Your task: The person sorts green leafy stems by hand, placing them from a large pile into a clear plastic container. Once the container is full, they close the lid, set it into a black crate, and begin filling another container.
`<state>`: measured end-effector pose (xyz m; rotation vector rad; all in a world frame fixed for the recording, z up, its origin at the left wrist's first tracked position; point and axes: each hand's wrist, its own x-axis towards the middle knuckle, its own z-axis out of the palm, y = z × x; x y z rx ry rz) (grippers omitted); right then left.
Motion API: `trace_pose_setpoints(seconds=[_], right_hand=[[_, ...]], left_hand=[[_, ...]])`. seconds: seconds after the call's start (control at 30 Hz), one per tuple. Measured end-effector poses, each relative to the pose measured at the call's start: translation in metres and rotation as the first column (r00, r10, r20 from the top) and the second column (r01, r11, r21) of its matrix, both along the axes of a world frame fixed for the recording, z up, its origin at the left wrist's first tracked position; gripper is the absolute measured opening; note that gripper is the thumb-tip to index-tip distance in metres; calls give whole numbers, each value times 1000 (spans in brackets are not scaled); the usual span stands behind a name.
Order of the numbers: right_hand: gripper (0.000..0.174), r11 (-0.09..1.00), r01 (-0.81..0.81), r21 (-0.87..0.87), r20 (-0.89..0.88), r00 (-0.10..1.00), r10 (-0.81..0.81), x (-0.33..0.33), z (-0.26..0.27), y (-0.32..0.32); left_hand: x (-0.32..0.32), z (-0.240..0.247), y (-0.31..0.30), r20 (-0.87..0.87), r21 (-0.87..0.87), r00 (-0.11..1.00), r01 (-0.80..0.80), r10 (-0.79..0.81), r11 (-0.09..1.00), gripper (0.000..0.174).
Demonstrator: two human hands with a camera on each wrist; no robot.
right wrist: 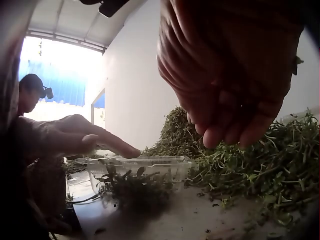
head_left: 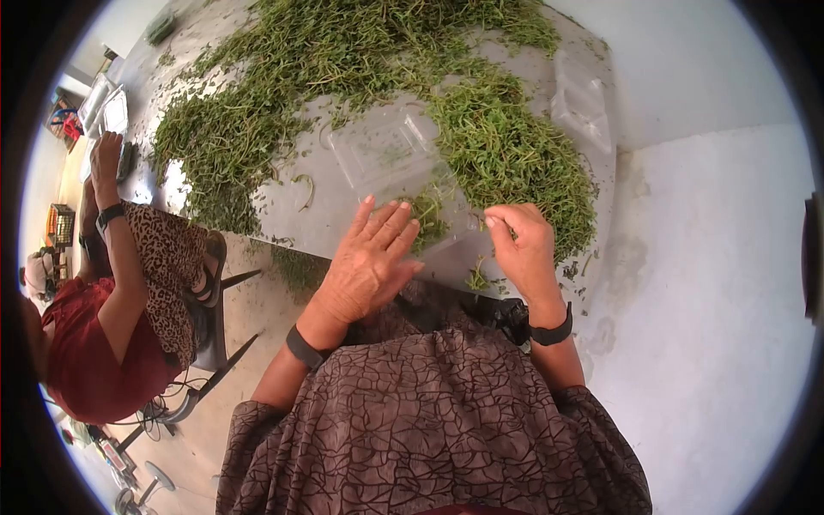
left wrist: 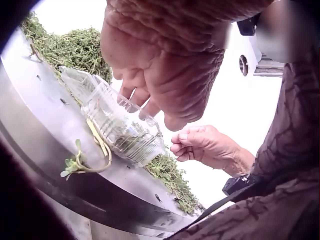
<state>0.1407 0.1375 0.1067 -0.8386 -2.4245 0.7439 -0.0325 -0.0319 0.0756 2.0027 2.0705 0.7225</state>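
My left hand reaches forward with its fingers straight, palm down over a clear plastic container. Green leafy sprigs show in and against that container in the right wrist view. Its hinged clear half lies spread on the table just beyond my fingertips. My right hand hovers to the right of the container, beside a heap of green sprigs. Its fingers are curled, with the thumb tip close against the index finger, and nothing clearly shows between them.
A larger pile of sprigs spreads across the metal table. Another clear container sits near the right edge. A loose stem lies by the table's rim. At left sits another person, one arm reaching to the table.
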Motion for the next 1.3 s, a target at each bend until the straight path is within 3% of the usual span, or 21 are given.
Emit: trace_pose_setpoints(seconds=[0.23, 0.33, 0.4, 0.53, 0.7, 0.83, 1.03, 1.3], right_hand=[[11, 991, 125, -44, 74, 990, -122, 25, -7, -8], [9, 987, 159, -15, 30, 987, -158, 29, -10, -2], [9, 988, 157, 8, 39, 987, -157, 30, -9, 5], [10, 982, 172, 77, -15, 985, -171, 21, -8, 26], [14, 936, 207, 284, -73, 978, -194, 8, -2, 57], [25, 925, 145, 352, -15, 989, -149, -4, 2, 75], [28, 915, 87, 395, 112, 984, -142, -6, -23, 90], [17, 906, 167, 390, 21, 982, -190, 2, -23, 93]], left_hand=[[2, -2, 25, 17, 34, 994, 107, -108, 994, 53], [5, -8, 33, -10, 19, 992, 127, -126, 992, 51], [7, -9, 34, -28, -99, 994, 103, -107, 990, 49], [9, -8, 33, -14, -78, 996, 85, -86, 993, 49], [8, 0, 32, 30, -40, 998, 62, -61, 997, 47], [4, 5, 28, 51, -29, 998, 23, -21, 999, 45], [3, 4, 21, 55, 9, 998, -24, 23, 1000, 40], [1, 1, 14, 95, 50, 995, -41, 36, 998, 32]])
